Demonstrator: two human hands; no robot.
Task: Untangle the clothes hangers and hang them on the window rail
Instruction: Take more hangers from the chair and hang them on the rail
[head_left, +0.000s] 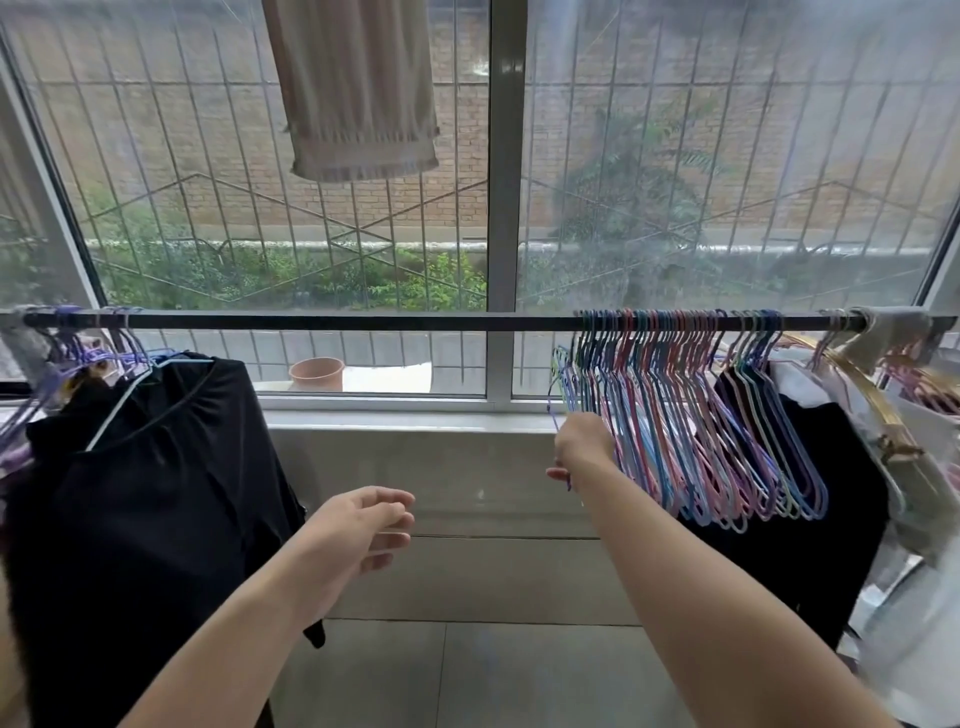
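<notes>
At a barred window, the right hand (584, 441) pinches the nearest hanger (563, 384) on the rail (363, 321); left hand (363, 525) loose, empty. A tug could snag neighbouring hangers (696, 415).

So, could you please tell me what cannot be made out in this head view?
- Right hand: its fingers are turned away among the coloured hangers, so its grip is unclear.
- Rail: both ends are covered by cloth and hangers.
- Black garment on the left: cut off by the frame's edge.
- Far-right items: blurred.
</notes>
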